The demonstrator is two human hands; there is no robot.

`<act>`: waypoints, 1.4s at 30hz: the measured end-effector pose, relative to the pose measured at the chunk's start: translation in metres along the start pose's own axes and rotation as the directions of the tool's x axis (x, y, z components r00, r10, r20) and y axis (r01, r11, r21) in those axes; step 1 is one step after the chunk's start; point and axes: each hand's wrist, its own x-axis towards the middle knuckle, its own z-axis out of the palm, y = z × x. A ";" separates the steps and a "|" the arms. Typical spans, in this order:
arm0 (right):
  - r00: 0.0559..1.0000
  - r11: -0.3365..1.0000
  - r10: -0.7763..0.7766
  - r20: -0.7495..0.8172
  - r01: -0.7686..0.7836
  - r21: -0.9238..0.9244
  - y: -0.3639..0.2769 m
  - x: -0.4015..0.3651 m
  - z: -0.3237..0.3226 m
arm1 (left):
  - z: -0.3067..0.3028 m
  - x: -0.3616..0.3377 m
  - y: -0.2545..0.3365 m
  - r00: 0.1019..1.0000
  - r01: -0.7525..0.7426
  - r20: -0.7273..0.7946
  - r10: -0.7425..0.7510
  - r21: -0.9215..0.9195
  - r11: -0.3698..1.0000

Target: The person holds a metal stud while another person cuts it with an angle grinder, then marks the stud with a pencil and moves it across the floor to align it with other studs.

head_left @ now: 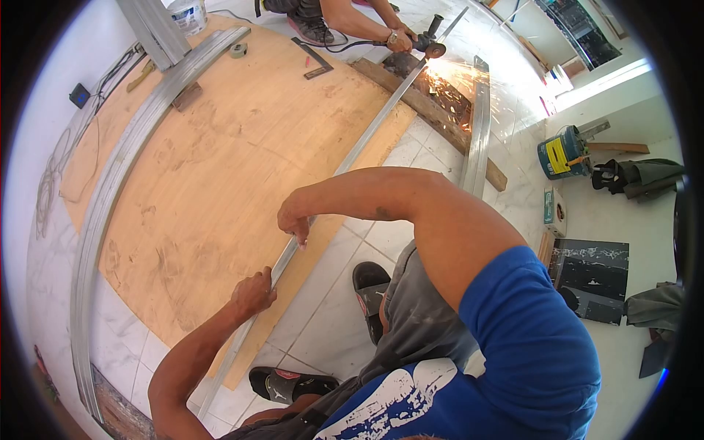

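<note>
A long, thin metal profile (370,130) runs diagonally across a plywood sheet (213,161). My left hand (253,295) is closed round the profile near its lower end. Farther up, my right hand (295,215) grips the same profile from above, fingers bent over it. At the far end a co-worker's hands (402,38) hold an angle grinder (429,45), whose disc is at the profile and throws sparks (458,77).
Wide metal channels (110,191) lie along the left side, another (478,125) at the right. A wooden plank (422,103) lies under the profile. A square (317,62), a tape roll (237,50) and a bucket (563,154) are around. My sandalled feet (372,293) are close by.
</note>
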 end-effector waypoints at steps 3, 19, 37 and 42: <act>1.000 1.000 -0.006 -0.009 0.006 0.002 0.001 0.001 0.001 | 0.000 0.000 0.000 1.000 0.001 0.004 -0.001 -0.002 1.000; 0.999 1.000 -0.019 -0.027 0.019 0.015 -0.001 -0.005 -0.001 | 0.001 0.001 0.000 1.000 0.006 0.006 -0.006 0.014 1.000; 0.999 1.000 0.008 -0.045 -0.007 0.026 -0.004 -0.008 -0.002 | 0.002 0.001 -0.001 1.000 0.000 -0.010 0.000 0.005 1.000; 0.997 0.999 0.006 -0.071 -0.004 0.035 -0.003 -0.010 0.000 | 0.000 0.000 0.000 1.000 0.005 0.001 -0.005 0.000 1.000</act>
